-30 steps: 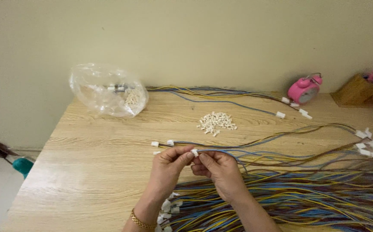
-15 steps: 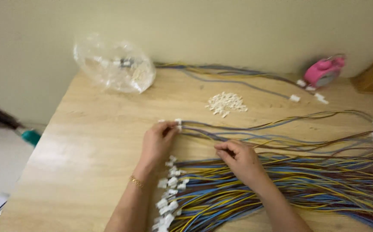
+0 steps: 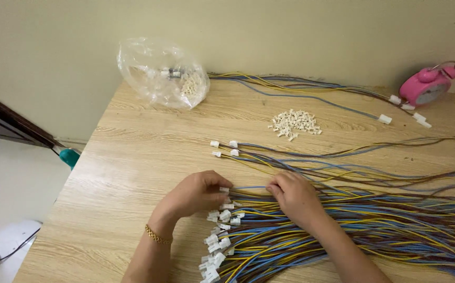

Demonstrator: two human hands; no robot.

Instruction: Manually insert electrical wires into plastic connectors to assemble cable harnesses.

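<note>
Near the table's point(image 3: 107, 173) front edge, your left hand point(image 3: 193, 193) pinches a white connector point(image 3: 223, 191) at the bundle's end; your right hand point(image 3: 295, 195) presses curled fingers onto the wire bundle point(image 3: 353, 225). These wires look light, limp and tangle-prone, so grip by the rigid plug. Farther back lie loose connectors point(image 3: 294, 123) and a plastic bag point(image 3: 162, 73).

Home workbench, wooden table point(image 3: 133, 157), wire bundles point(image 3: 374, 230) (pink alarm clock point(image 3: 427, 86))
</note>
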